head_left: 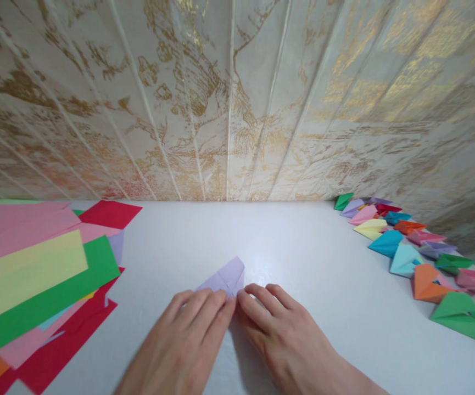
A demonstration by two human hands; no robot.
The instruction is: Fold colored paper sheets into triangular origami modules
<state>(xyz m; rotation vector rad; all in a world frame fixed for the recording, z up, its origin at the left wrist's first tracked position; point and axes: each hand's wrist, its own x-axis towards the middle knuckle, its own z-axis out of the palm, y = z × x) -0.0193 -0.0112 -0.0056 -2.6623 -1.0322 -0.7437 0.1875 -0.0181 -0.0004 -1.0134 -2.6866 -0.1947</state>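
Note:
A folded piece of lilac paper (229, 276) lies on the white table in front of me, its pointed tip turned away. My left hand (194, 323) lies over its near left part, with fingers bent and pressing the paper down. At the near right corner, my right hand (276, 329) pinches the edge between thumb and index finger; its other fingers are curled on the tabletop. Both hands meet at the near edge, and they hide the lower part of the paper.
Loose coloured sheets overlap on the left, among them a yellow sheet (31, 274), a green sheet (101, 258) and a red sheet (111, 214). Several folded paper pieces, such as a blue one (386, 243) and a green one (463, 315), stand in rows at right. A patterned wall (229, 109) borders the table's (171, 241) far edge.

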